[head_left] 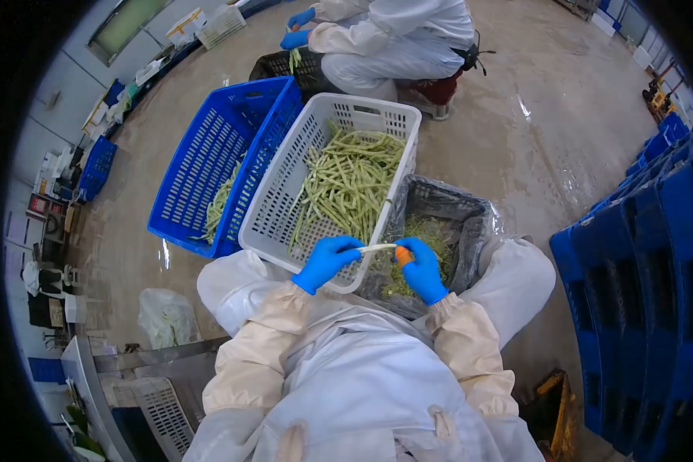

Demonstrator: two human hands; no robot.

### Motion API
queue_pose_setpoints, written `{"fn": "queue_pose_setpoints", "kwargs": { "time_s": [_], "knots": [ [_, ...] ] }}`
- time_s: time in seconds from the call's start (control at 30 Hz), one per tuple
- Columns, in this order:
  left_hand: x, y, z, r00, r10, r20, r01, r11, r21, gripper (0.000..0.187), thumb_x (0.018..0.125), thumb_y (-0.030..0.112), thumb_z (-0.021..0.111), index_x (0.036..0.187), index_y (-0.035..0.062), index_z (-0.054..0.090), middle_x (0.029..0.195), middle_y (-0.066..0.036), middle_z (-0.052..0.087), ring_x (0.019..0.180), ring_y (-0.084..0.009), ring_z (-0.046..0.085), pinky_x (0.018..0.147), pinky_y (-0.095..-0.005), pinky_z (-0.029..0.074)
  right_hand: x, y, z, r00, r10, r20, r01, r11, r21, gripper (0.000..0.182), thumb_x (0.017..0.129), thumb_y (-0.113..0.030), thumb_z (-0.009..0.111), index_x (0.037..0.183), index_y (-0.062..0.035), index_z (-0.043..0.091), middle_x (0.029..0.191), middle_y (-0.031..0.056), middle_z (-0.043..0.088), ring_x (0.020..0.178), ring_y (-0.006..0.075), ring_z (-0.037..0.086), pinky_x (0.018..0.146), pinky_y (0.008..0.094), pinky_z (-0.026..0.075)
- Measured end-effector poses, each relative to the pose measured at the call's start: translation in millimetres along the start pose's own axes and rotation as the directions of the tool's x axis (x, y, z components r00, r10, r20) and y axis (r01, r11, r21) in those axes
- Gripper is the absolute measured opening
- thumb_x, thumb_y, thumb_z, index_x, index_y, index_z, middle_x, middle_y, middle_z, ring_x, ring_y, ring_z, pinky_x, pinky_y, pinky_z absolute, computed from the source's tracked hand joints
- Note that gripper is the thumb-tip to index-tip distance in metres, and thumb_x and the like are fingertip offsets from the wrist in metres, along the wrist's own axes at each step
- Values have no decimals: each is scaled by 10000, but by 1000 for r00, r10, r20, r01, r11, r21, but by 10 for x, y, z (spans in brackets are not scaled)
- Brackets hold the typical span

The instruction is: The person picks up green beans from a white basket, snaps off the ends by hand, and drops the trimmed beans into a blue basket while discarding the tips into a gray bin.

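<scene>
My left hand (327, 262), in a blue glove, grips one end of a slender pale green stalk (376, 248). At the stalk's other end is my right hand (423, 271), also gloved in blue and closed round a small orange-handled tool (403, 256). The tool's working end is too small to make out. Just beyond my hands stands a white perforated crate (273, 212) with a heap of long green stalks (354, 177) in it. To its right, a plastic-lined bin (473, 223) holds green trimmings (433, 235).
A blue crate (189, 185) with more stalks stands left of the white one. Ahead, a co-worker (408, 38) in white sits by a dark crate (273, 69). Stacked blue pallets (631, 285) rise at right. A plastic bag (165, 316) lies at left.
</scene>
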State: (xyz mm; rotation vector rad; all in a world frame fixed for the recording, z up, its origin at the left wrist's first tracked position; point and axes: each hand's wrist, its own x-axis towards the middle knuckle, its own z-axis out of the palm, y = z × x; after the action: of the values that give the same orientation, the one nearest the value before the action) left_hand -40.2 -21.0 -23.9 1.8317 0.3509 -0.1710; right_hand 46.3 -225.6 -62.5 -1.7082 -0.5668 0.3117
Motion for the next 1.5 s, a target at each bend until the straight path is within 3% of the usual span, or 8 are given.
{"fn": "queue_pose_setpoints", "kwargs": {
  "time_s": [0.2, 0.47, 0.63, 0.73, 0.97, 1.27, 1.4, 1.5],
  "knots": [
    [113, -330, 498, 994, -78, -71, 18, 791, -612, 231, 858, 147, 589, 1049, 17, 597, 877, -26, 604, 776, -99, 564, 703, -247, 473, 10, 80, 94, 980, 195, 36, -173, 753, 634, 149, 848, -128, 569, 911, 6, 592, 766, 45, 591, 707, 124, 552, 652, 283, 454],
    [251, -172, -302, 984, 17, -177, -177, 203, -963, 282, 879, 191, 568, 1118, 44, 536, 925, -53, 561, 814, -179, 535, 723, -342, 470, 72, 640, -295, 886, 363, -289, -344, 932, 117, 123, 819, -102, 596, 883, 0, 620, 785, 57, 606, 756, 142, 576, 706, 286, 460],
    [247, -167, -352, 994, 7, -110, -109, 226, -968, 353, 876, 223, 576, 1173, 41, 516, 906, -49, 546, 775, -171, 514, 691, -321, 461, 55, 479, -151, 934, -239, -265, 94, 882, -463, 358, 777, -63, 620, 1131, -59, 570, 1080, 92, 588, 921, 209, 564, 826, 318, 447],
    [162, -63, -259, 998, -56, 9, 26, 321, -947, 360, 880, 240, 571, 1160, 20, 520, 906, -57, 564, 751, -168, 529, 660, -304, 468, 108, -35, 24, 993, -45, -112, 57, 992, 113, 489, 770, -29, 619, 1240, -63, 488, 1136, 100, 554, 931, 210, 562, 837, 316, 454],
    [117, 40, 83, 949, -52, 311, 283, 578, -765, 328, 901, 257, 528, 1073, -17, 578, 850, -79, 614, 673, -141, 567, 560, -246, 469, 62, 13, 219, 916, 52, 398, -275, 804, 527, 366, 820, -19, 578, 1181, -34, 524, 995, 61, 599, 809, 134, 574, 723, 273, 484],
    [144, 281, -2001, 700, 145, -700, -267, 961, -68, 332, 880, 264, 540, 1073, -5, 565, 886, -72, 598, 732, -143, 569, 676, -273, 463, 99, 294, -293, 978, 184, -95, -207, 881, -426, 197, 784, -159, 645, 948, -51, 627, 825, 125, 630, 736, 239, 623, 694, 380, 492],
    [532, -24, -2637, 388, 788, -478, 325, 369, 871, 413, 839, 189, 596, 1182, -26, 513, 1017, -163, 612, 917, -259, 598, 811, -352, 466, 145, 237, -225, 988, -54, -148, -99, 520, -849, 201, 738, -219, 667, 889, -92, 625, 902, 108, 623, 899, 293, 571, 890, 513, 354],
    [1200, -773, -1972, 782, 316, -536, -4, 864, 504, 331, 835, 209, 580, 1109, 22, 581, 1096, -224, 583, 990, -344, 577, 848, -398, 444, 185, 328, -171, 994, 69, -87, -111, 592, -798, 181, 739, -213, 660, 881, -108, 624, 906, 86, 618, 906, 285, 556, 926, 523, 308]
  ]
}}
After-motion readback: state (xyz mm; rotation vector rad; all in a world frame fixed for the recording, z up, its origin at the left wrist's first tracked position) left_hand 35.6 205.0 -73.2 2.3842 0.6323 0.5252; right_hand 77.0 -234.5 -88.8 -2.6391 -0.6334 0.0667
